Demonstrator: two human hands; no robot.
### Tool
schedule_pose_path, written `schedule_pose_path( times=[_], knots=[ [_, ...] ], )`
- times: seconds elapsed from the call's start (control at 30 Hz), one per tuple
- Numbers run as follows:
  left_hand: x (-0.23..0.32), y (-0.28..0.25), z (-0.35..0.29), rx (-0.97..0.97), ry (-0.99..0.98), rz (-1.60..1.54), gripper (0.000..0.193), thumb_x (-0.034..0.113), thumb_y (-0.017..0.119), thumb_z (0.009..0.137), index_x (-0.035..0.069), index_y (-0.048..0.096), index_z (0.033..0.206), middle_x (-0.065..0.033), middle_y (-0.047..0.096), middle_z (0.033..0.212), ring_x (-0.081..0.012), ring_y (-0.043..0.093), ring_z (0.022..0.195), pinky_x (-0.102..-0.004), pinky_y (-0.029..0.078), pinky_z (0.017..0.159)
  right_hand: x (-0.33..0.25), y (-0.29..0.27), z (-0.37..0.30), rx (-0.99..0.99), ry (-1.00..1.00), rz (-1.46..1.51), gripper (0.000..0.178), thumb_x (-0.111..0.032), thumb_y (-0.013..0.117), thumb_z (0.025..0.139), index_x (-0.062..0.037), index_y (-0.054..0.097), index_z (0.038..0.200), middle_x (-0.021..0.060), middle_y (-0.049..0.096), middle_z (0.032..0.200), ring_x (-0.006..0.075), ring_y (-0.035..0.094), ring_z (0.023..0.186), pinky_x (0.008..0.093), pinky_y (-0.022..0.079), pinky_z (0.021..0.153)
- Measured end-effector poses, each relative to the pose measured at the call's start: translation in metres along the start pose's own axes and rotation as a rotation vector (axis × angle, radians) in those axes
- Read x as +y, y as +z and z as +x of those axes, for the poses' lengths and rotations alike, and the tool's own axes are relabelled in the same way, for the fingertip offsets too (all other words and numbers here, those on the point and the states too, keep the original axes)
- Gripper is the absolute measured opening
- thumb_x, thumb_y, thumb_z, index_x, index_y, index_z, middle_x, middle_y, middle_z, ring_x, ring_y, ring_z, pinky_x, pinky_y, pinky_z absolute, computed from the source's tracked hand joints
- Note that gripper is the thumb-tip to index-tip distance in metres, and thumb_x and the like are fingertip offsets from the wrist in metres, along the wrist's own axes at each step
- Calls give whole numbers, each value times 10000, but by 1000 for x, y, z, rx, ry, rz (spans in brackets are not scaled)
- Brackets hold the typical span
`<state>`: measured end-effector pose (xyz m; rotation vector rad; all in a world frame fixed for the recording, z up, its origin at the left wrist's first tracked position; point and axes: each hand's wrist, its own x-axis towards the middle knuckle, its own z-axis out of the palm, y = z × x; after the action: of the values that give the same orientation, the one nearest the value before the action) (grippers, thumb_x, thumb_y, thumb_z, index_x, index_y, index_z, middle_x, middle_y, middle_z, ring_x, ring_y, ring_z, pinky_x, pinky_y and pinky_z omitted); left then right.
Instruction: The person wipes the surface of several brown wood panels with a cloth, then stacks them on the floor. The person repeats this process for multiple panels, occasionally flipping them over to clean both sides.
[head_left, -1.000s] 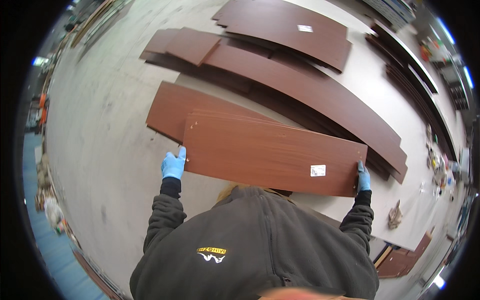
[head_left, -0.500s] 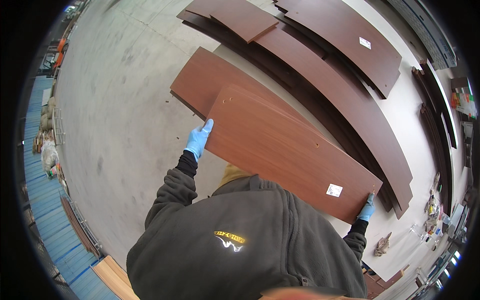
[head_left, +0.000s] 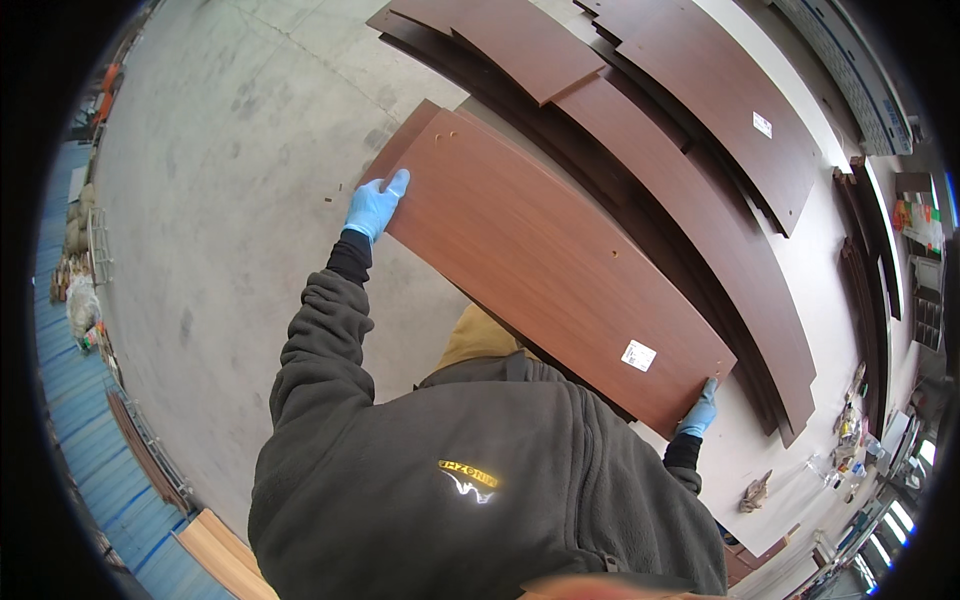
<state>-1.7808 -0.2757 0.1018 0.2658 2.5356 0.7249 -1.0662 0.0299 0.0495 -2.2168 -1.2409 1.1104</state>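
A long reddish-brown wooden panel (head_left: 530, 245) spans the space between my hands, slanting from upper left to lower right. My left hand (head_left: 373, 207), in a light blue glove, grips its left end with the thumb on top. At the opposite end my right hand (head_left: 699, 410), also gloved, holds the near right corner, its thumb on the upper face. Small drilled holes and a white label (head_left: 638, 355) show on this face. Under the panel, a second brown board (head_left: 408, 135) peeks out at the upper left; most of it is hidden.
Stacked dark brown panels (head_left: 680, 190) lie on a pale table (head_left: 800, 275) beyond the held panel. Narrow dark strips (head_left: 868, 300) lie at the right, near tools and plastic bits (head_left: 850, 430). Grey concrete floor (head_left: 210, 200) stretches to the left, bordered by blue planking (head_left: 85, 400).
The held panel has shifted up and left with both hands, and now covers much more of the board beneath it. My grip at both ends stays the same.
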Motion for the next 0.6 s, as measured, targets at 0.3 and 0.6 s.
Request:
schedule_pose_path(
  times=[0.3,0.6],
  knots=[
    [-31,2,-17,114,34,-238,639,526,708,974,-72,720,1200,-191,762,1111,-239,701,1046,-356,535,943,-7,14,-22,-72,-27,-45,797,-660,562,1023,60,664,1348,113,732,1129,224,639,950,359,526,869],
    [-4,-105,-50,1109,679,-86,602,392,401,1151,-7,386,1601,-196,379,1666,-327,380,1534,-438,289,1269,-14,3,-10,-183,121,-42,884,-699,531,1017,33,517,1514,148,604,1464,306,582,1270,419,463,1095]
  ],
)
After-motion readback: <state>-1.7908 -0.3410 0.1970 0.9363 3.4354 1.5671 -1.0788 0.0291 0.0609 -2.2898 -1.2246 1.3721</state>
